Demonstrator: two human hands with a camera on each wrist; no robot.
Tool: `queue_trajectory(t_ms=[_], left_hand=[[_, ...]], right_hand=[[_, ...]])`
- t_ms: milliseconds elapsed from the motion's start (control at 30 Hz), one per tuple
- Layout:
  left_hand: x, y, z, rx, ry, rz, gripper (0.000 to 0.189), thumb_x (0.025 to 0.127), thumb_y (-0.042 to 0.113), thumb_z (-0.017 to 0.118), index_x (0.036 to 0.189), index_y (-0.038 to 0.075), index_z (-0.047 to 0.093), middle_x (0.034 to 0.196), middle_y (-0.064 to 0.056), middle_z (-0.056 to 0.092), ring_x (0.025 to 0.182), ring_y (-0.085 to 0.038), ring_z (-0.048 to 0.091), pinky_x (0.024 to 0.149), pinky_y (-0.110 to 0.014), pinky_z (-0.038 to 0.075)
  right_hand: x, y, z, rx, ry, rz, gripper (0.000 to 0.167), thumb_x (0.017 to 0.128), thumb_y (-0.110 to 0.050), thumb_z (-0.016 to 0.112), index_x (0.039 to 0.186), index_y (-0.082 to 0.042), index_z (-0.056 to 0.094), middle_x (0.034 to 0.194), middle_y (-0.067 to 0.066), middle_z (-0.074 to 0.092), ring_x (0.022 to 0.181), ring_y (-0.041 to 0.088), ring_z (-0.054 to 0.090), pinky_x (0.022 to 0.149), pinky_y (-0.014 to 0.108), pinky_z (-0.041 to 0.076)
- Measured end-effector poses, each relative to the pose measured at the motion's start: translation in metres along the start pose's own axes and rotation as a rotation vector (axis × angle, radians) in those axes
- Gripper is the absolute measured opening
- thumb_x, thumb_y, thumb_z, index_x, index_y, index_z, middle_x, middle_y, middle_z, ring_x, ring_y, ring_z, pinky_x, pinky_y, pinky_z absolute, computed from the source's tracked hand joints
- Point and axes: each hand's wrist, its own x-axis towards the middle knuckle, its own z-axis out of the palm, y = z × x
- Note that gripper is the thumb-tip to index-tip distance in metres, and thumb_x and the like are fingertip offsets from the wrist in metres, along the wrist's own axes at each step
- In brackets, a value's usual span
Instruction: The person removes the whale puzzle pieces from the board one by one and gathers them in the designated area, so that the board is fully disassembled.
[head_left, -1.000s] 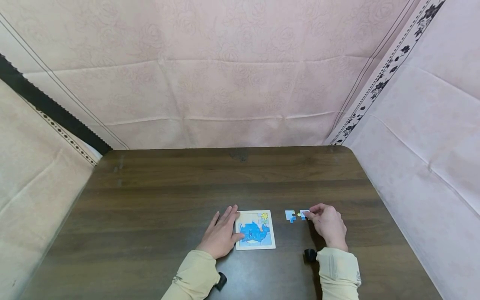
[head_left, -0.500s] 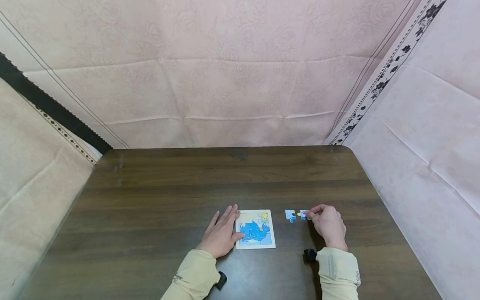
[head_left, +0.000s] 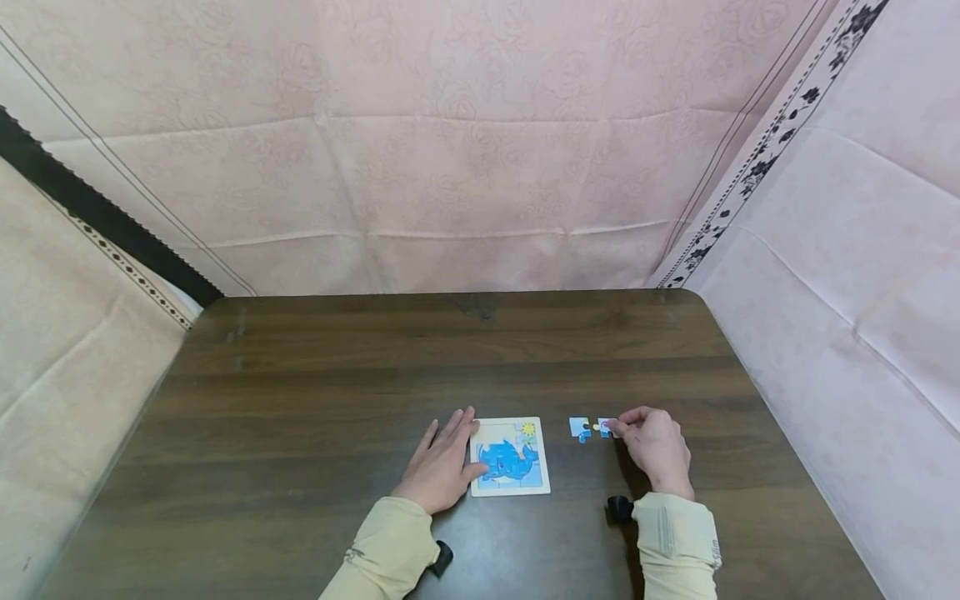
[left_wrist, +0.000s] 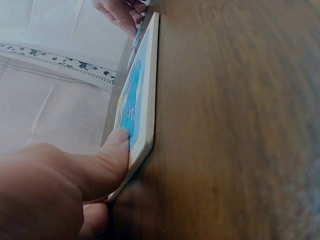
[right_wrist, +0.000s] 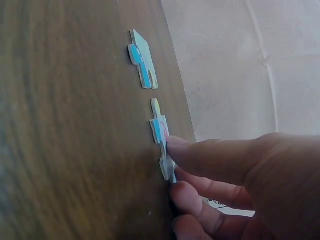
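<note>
A square jigsaw puzzle board (head_left: 510, 493) with a blue whale and a yellow sun lies on the table. My left hand (head_left: 441, 468) rests at its left edge, fingers stretched along the side. The left thumb (left_wrist: 116, 150) lies on top of the picture in the left wrist view. To the board's right, my right hand (head_left: 658, 448) pinches a puzzle piece (right_wrist: 159, 129) low at the tabletop, thumb over its face and curled fingers at its far side. Another blue and white puzzle piece (head_left: 579, 427) lies just left of it, with a small gap between them.
The dark wooden table (head_left: 337, 400) reaches back to a pale patterned cloth (head_left: 465, 183). More cloth hangs at the left and right sides. A black wrist camera (head_left: 619, 510) is on the right wrist, another camera (head_left: 442, 560) on the left.
</note>
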Motion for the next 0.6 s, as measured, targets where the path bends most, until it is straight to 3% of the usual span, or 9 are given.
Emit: queue_trajectory(t_ms=[400,600], left_hand=[[-0.0014,0.0015,-0.0018,-0.014,-0.011,-0.017,0.069,0.095,0.037,0.07,0.151,0.008,0.044,0.165,-0.008,0.026,0.153,-0.026,0.019,0.123,-0.055,0.011],[-0.0019,0.0024,-0.0025,-0.017,-0.011,-0.011,0.069,0.095,0.037,0.07,0.152,0.007,0.043,0.165,-0.008,0.026,0.153,-0.026,0.019,0.122,-0.055,0.012]], right_hand=[[-0.0023,-0.0005,-0.0002,0.044,-0.003,-0.016,0.031,0.094,-0.036,0.073,0.105,-0.006,0.073,0.086,0.005,0.07,0.077,0.025,0.057,0.064,0.037,0.041],[-0.0096,-0.0089,0.002,0.038,0.042,-0.076,0.03,0.095,-0.035,0.071,0.108,-0.007,0.072,0.094,0.008,0.066,0.08,0.025,0.057,0.065,0.037,0.043]])
